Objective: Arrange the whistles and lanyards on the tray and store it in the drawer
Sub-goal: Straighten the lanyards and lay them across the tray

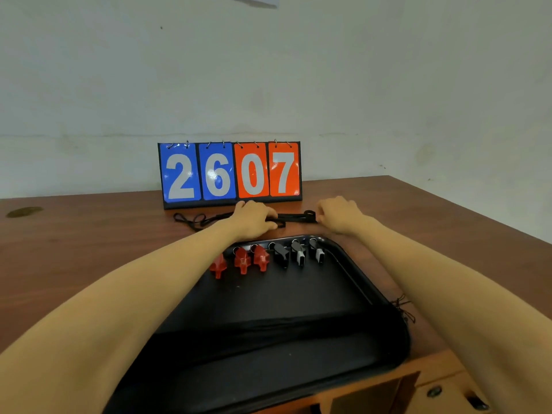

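Note:
A black tray (352,273) lies on the wooden table in front of me. Along its far edge stand three red whistles (242,260) and three black whistles (298,253) in a row. More black lanyards (268,333) lie across the tray's near part. Beyond the tray a bundle of black lanyards (294,218) stretches across the table. My left hand (254,218) grips its middle, and my right hand (339,215) pinches its right end. The loose left end of the cords (191,219) trails on the table.
A flip scoreboard (230,173) reading 2607 stands at the back against the wall. The table's right edge (466,210) runs diagonally. A drawer front with a lock (434,391) shows at the bottom right. Loose cord ends (403,307) hang over the tray's right rim.

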Demonstrator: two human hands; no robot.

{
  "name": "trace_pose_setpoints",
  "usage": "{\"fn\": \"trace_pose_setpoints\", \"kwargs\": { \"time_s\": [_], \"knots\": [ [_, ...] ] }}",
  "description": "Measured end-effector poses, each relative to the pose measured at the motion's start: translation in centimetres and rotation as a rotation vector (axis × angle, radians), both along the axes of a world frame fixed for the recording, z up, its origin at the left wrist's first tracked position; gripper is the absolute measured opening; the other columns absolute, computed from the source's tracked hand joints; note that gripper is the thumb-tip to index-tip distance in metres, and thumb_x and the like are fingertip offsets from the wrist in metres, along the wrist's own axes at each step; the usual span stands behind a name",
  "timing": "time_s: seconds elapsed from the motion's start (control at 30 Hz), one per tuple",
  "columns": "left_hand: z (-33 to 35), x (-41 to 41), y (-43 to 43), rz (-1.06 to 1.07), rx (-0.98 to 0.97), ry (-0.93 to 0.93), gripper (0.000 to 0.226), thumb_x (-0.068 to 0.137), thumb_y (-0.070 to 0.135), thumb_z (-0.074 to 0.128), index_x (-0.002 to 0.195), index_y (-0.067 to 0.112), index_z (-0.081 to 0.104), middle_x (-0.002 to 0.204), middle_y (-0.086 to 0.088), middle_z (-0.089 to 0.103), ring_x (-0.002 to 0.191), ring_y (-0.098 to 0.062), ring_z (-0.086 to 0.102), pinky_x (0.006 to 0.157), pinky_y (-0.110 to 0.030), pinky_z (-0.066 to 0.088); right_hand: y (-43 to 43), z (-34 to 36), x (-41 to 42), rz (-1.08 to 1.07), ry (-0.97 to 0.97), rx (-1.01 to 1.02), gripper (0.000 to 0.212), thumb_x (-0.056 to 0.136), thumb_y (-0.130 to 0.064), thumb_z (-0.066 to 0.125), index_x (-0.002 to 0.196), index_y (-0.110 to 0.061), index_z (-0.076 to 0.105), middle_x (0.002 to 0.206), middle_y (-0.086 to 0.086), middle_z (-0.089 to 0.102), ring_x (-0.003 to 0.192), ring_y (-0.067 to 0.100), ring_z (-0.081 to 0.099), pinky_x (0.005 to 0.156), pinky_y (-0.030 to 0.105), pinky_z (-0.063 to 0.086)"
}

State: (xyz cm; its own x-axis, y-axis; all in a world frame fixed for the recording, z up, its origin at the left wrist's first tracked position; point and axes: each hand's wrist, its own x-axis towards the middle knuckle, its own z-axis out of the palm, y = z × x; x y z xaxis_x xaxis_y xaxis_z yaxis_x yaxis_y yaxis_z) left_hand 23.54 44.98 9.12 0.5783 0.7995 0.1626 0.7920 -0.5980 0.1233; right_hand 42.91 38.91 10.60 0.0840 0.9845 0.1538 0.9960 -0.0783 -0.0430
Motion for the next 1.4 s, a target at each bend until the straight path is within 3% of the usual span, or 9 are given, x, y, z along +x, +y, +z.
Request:
{"fn": "trace_pose_setpoints", "kwargs": {
  "time_s": [0.2, 0.4, 0.5, 0.6, 0.77, 0.9, 1.1, 1.23, 1.4],
  "knots": [
    [3.6, 1.4, -3.7, -0.169, -0.021, -0.503, 0.045, 0.092, 0.026, 0.055, 0.135, 0.014, 0.048, 0.139, -0.005, 0.05, 0.131, -0.019, 0.042, 0.108, -0.032, 0.029, -2.4, 4.0, -1.2, 0.297, 0.156, 0.287, 0.016, 0.092, -0.028, 0.054, 0.099, -0.016, 0.063, 0.101, 0.003, 0.069, 0.094, 0.021, 0.061, 0.091, 0.041, 0.046],
    [5.9, 1.0, -5.8, -0.24, -0.162, -0.761, 0.022, 0.093, 0.026, 0.053, 0.102, 0.011, 0.066, 0.096, -0.003, 0.067, 0.09, -0.011, 0.058, 0.086, -0.027, 0.041, -5.0, 7.2, -1.2, 0.41, 0.293, 0.503, 0.014, 0.092, -0.024, 0.056, 0.094, -0.015, 0.067, 0.094, -0.003, 0.066, 0.089, 0.01, 0.051, 0.077, 0.022, 0.039],
    [7.2, 0.7, -6.1, -0.228, -0.183, -0.765, 0.017, 0.095, 0.024, 0.049, 0.099, 0.012, 0.06, 0.087, 0.002, 0.069, 0.075, 0.005, 0.057, 0.076, -0.018, 0.039, -5.3, 8.0, -0.6, 0.358, 0.198, 0.627, 0.016, 0.093, -0.025, 0.055, 0.095, -0.014, 0.066, 0.094, 0.0, 0.068, 0.093, 0.018, 0.054, 0.082, 0.033, 0.043],
    [8.8, -0.1, -6.0, -0.194, -0.103, -0.694, 0.021, 0.095, 0.022, 0.048, 0.104, 0.01, 0.064, 0.074, 0.007, 0.061, 0.068, -0.002, 0.051, 0.065, -0.017, 0.036, -5.8, 8.6, 0.1, 0.28, 0.204, 0.742, 0.016, 0.093, -0.021, 0.054, 0.095, -0.012, 0.067, 0.093, 0.003, 0.069, 0.093, 0.024, 0.057, 0.084, 0.042, 0.045],
    [10.8, -3.0, -5.1, -0.015, 0.129, -0.606, 0.029, 0.096, 0.025, 0.047, 0.114, 0.013, 0.065, 0.098, -0.005, 0.07, 0.08, -0.011, 0.059, 0.085, -0.034, 0.045, -7.1, 9.2, 2.4, 0.128, 0.296, 0.841, 0.016, 0.094, -0.021, 0.052, 0.096, -0.012, 0.065, 0.094, 0.002, 0.069, 0.094, 0.024, 0.056, 0.085, 0.042, 0.044],
    [11.5, -5.6, -3.9, 0.111, 0.221, -0.533, 0.028, 0.096, 0.027, 0.045, 0.11, 0.015, 0.067, 0.102, -0.004, 0.071, 0.106, -0.022, 0.06, 0.105, -0.044, 0.032, -7.9, 9.2, 3.7, 0.026, 0.325, 0.829, 0.014, 0.094, -0.018, 0.051, 0.096, -0.012, 0.064, 0.092, 0.003, 0.068, 0.092, 0.027, 0.057, 0.085, 0.044, 0.045],
    [10.8, -8.4, -4.2, 0.281, 0.271, -0.373, 0.028, 0.098, 0.025, 0.04, 0.109, 0.018, 0.065, 0.102, -0.003, 0.07, 0.103, -0.023, 0.057, 0.103, -0.04, 0.02, -8.9, 8.3, 4.3, -0.061, 0.34, 0.756, 0.016, 0.096, -0.018, 0.047, 0.098, -0.01, 0.061, 0.095, 0.007, 0.067, 0.088, 0.027, 0.06, 0.08, 0.045, 0.049],
    [10.9, -10.9, -4.9, 0.371, 0.305, -0.412, 0.03, 0.098, 0.028, 0.038, 0.106, 0.018, 0.064, 0.096, -0.005, 0.069, 0.09, -0.024, 0.058, 0.103, -0.04, 0.019, -9.9, 7.6, 4.4, -0.082, 0.255, 0.681, 0.018, 0.098, -0.02, 0.043, 0.099, -0.01, 0.058, 0.092, 0.012, 0.068, 0.087, 0.032, 0.058, 0.077, 0.043, 0.049],
    [10.3, -13.5, -8.0, 0.378, 0.282, -0.425, 0.03, 0.099, 0.029, 0.037, 0.104, 0.019, 0.065, 0.088, -0.003, 0.065, 0.096, -0.025, 0.058, 0.099, -0.039, 0.023, -11.6, 6.9, 3.2, -0.07, 0.244, 0.605, 0.017, 0.099, -0.02, 0.039, 0.1, -0.013, 0.054, 0.087, 0.012, 0.068, 0.082, 0.033, 0.057, 0.07, 0.036, 0.041]
  ]
}}
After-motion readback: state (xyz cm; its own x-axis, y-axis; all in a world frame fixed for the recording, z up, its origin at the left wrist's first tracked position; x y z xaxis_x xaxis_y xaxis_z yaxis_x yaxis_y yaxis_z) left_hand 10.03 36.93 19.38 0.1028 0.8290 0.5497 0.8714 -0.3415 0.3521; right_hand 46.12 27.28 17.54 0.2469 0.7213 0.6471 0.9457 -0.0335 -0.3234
